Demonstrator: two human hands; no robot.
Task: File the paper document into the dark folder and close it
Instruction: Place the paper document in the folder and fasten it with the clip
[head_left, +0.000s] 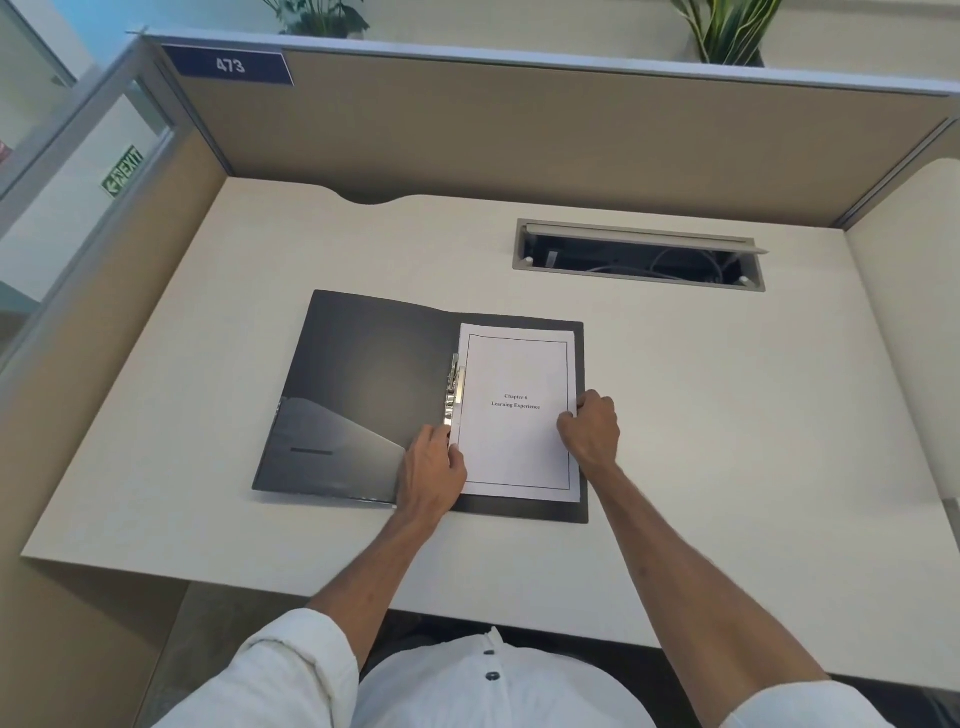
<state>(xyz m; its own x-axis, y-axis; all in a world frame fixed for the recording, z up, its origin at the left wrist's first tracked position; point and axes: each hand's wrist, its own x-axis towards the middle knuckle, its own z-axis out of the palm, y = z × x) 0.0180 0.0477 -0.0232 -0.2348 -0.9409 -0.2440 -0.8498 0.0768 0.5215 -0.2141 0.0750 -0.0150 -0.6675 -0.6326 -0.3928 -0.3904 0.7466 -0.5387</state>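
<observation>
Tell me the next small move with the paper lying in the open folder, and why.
Probably press the clip down onto the paper. The sheet already lies squared on the folder and the left hand sits by the clip, while the right hand steadies the far edge; the cover is still open.

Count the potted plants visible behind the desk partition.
2: one plant above the partition's left part, one plant near its right end. Others may be hidden.
</observation>
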